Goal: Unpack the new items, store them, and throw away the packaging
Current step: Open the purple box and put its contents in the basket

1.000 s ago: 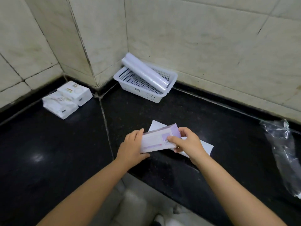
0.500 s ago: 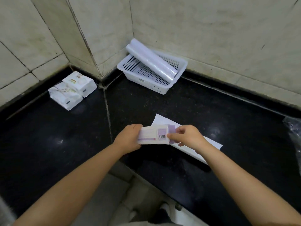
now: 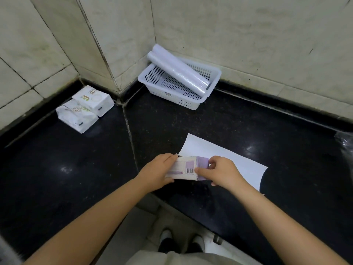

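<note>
A small white and purple carton (image 3: 186,168) with a barcode is held over the front edge of the black counter (image 3: 219,123). My left hand (image 3: 157,173) grips its left end. My right hand (image 3: 219,172) pinches its purple right end. Under the carton lies a white paper sheet (image 3: 227,159). A white perforated basket (image 3: 191,100) stands in the back corner with two white rolls (image 3: 177,69) resting across it. Two white wrapped packs (image 3: 86,108) sit at the back left.
Crumpled clear plastic wrap (image 3: 346,148) lies at the right edge of the counter. Tiled walls (image 3: 248,35) close the counter on the far sides. My shoes (image 3: 181,241) and the floor show below the counter's front edge.
The carton has been turned between my hands so its barcode face points up, and my hands have drawn closer together on it. The view has shifted slightly left and down.
</note>
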Motion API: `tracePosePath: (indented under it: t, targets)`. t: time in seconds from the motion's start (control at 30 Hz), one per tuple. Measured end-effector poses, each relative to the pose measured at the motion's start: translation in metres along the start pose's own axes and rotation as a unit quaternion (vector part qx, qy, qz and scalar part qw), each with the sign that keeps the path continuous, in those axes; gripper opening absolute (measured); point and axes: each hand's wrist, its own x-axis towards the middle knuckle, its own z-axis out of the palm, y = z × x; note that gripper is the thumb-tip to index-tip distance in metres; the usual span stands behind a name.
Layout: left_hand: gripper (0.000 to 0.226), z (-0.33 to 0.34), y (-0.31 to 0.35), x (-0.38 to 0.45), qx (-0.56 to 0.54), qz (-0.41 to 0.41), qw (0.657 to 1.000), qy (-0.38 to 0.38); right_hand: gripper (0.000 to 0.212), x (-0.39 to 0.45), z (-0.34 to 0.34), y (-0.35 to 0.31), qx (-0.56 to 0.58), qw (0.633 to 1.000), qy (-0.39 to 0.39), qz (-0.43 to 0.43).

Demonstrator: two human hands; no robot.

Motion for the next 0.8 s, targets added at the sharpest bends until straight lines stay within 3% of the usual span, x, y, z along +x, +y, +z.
tracePosePath:
  t: [0.3,0.43,0.5,0.57,0.63,0.73,0.8]
  targets:
    - [0.069,0.003,-0.009,-0.006,-0.042,0.034,0.998,0.037,0.024,-0.013,0.006,-0.009,-0.055,0.998,0.016,0.002]
    - [0.07,0.007,-0.009,-0.008,-0.043,0.042,0.997,0.041,0.031,-0.018,0.012,-0.013,-0.109,0.994,0.027,0.01]
    - [0.07,0.007,-0.009,-0.007,-0.046,0.041,0.997,0.039,0.024,-0.02,0.014,-0.012,-0.095,0.995,0.024,0.015]
    - [0.07,0.004,-0.014,-0.007,-0.06,0.031,0.997,0.037,0.014,-0.02,0.012,-0.011,-0.045,0.999,0.015,0.015]
    - [0.07,0.002,-0.02,-0.008,-0.074,0.021,0.997,0.029,0.021,-0.021,0.008,-0.009,0.068,0.997,-0.013,0.018]
    - [0.07,0.001,-0.027,-0.012,-0.106,0.0,0.994,0.025,0.022,-0.023,-0.002,-0.002,0.272,0.957,-0.086,0.044]
    - [0.069,0.002,-0.029,-0.015,-0.13,-0.015,0.991,0.037,0.014,-0.022,-0.002,0.002,0.314,0.946,-0.056,0.064]
